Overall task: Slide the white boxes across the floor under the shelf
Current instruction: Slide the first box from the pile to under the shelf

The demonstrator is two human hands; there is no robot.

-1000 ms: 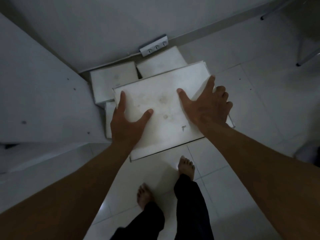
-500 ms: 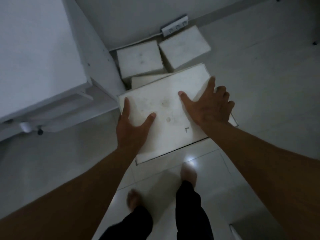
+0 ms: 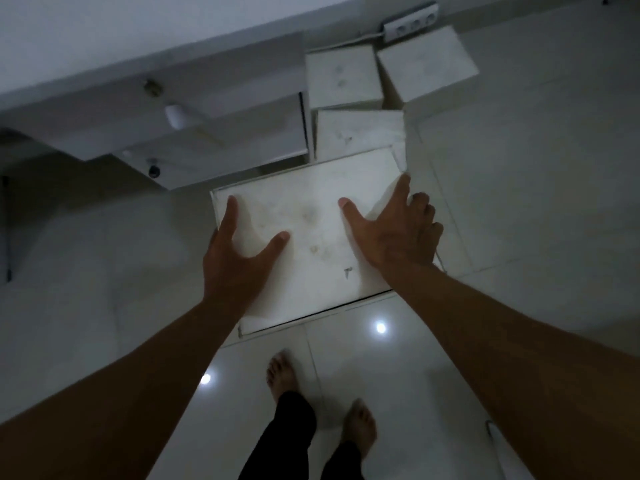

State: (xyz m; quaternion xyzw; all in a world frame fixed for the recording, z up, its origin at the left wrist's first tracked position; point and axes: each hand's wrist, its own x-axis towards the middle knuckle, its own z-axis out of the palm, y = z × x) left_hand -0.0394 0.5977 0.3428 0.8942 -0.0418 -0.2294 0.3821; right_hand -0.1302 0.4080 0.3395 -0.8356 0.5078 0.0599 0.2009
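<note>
A large flat white box with faint stains lies tilted in the middle of the view, just off the shelf's corner. My left hand grips its left edge, thumb on the top face. My right hand holds its right side, thumb on top and fingers curled over the edge. Behind it a medium white box sits on the floor, and two small white boxes stand near the wall. The white shelf unit is at the upper left, raised on a caster.
A power strip lies by the wall behind the small boxes. My bare feet stand on the glossy tiled floor below the large box. Open floor spreads to the right and to the left in front of the shelf.
The large box has come back from over the small boxes and now sits nearer, by the shelf's front corner. The view swung right to left and my feet stepped.
</note>
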